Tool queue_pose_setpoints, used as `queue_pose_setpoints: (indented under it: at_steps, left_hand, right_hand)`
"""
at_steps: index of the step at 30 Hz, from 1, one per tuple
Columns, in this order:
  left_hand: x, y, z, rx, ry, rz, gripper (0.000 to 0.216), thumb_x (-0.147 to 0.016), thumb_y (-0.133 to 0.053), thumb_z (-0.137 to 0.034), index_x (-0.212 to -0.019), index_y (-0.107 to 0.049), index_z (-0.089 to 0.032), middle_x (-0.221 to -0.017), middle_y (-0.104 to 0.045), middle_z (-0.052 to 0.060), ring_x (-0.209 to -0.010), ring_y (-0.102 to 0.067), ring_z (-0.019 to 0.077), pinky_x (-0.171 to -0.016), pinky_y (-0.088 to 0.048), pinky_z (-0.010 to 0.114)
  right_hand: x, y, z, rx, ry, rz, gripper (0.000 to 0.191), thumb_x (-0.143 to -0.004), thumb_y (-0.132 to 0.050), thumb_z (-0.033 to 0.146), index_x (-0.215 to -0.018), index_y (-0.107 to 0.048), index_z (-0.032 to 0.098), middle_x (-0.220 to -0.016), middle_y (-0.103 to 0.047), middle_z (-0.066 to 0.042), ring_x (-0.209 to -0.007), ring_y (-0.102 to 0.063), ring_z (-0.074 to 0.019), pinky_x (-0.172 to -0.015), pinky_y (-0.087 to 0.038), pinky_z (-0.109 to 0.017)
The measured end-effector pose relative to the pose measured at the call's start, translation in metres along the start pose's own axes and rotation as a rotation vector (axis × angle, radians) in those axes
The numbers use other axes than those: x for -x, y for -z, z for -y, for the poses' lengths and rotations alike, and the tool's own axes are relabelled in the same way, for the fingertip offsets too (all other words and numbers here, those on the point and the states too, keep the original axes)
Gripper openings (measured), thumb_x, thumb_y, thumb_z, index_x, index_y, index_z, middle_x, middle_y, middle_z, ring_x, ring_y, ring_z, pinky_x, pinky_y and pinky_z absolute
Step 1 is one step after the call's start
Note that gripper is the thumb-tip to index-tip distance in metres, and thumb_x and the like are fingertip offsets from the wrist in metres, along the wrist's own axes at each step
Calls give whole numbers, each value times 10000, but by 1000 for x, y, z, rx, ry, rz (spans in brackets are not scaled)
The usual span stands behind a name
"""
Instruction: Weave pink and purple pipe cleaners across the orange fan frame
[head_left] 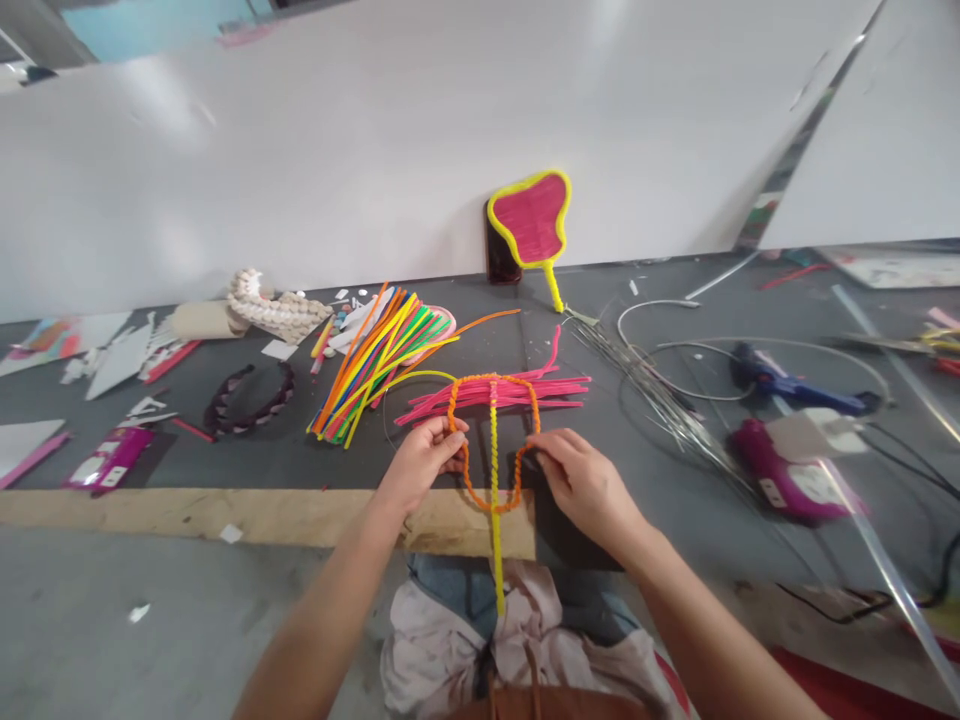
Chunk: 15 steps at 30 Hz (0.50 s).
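Note:
Between my hands is a loop of twisted orange pipe cleaner (466,482), with a twisted yellow pipe cleaner stem (494,465) running down its middle and past its lower edge toward my lap. My left hand (429,458) pinches the loop's left side. On the opposite side, my right hand (581,480) has its fingertips closed on the orange edge. Behind the loop lies a bundle of pink pipe cleaners (566,390) on the dark table. Farther back, a finished-looking fan shape with a yellow rim and pink middle (531,218) leans against a dark phone-like object (501,255).
Multicoloured pipe cleaners (367,380) lie left of centre, near a dark braided headband (251,400). Bare wires (652,385) spread to the right, beside a blue glue gun (806,385) and a purple power strip (787,480). A white board (337,150) stands along the back.

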<state>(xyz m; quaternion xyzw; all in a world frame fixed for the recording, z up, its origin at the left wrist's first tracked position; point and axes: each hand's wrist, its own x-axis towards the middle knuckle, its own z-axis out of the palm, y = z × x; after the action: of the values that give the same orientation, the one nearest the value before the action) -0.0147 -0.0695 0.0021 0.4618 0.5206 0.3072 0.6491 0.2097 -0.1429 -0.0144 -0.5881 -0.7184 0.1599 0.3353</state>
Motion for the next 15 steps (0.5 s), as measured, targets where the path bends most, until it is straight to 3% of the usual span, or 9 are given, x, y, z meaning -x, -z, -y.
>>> queue_pose_setpoints:
  at_steps: [5,8,10,12,13,15]
  left_hand:
    - [-3,-1,3,-103,-28,-56,426,-660,-779,-468,-915,-631,-161,-718,-608,-17,-647,-608,127,-621,-548,261]
    - [0,2,4,-179,-62,-136,410,-687,-776,-386,-1014,-643,-178,-739,-606,-12,-663,-613,151,-627,-553,283]
    - [8,5,5,-340,-196,-267,395,-724,-757,-339,-1081,-644,-213,-814,-616,6,-732,-622,170,-707,-554,304]
    - [21,5,9,-627,-433,-345,277,-804,-687,-322,-1067,-671,-236,-922,-646,47,-876,-634,205,-861,-531,351]
    - [29,4,12,-768,-543,-289,209,-854,-629,-315,-1040,-689,-240,-968,-666,69,-966,-632,229,-940,-502,388]
    - [42,0,18,-957,-702,-42,227,-923,-535,-308,-1056,-710,-251,-1093,-693,90,-1154,-592,259,-1080,-409,457]
  right_hand:
    - [-3,-7,8,277,51,184,299,-948,-440,159,-1113,-685,205,-959,-665,-90,-880,-621,-216,-780,-522,-313]
    - [-4,-3,6,306,72,233,292,-937,-453,131,-1058,-707,208,-954,-651,-93,-863,-605,-210,-786,-517,-313]
    - [-4,1,3,257,88,240,302,-942,-444,128,-1093,-694,205,-972,-654,-92,-881,-610,-204,-816,-519,-317]
    - [-5,6,-2,190,110,224,314,-951,-427,134,-1134,-675,197,-1012,-663,-93,-919,-621,-202,-850,-524,-327]
    - [-6,8,-4,165,124,203,318,-957,-418,140,-1145,-668,193,-1039,-666,-95,-940,-625,-203,-864,-527,-334]
    - [-9,11,-9,147,164,163,322,-963,-404,145,-1141,-668,189,-1095,-665,-101,-977,-626,-207,-887,-530,-345]
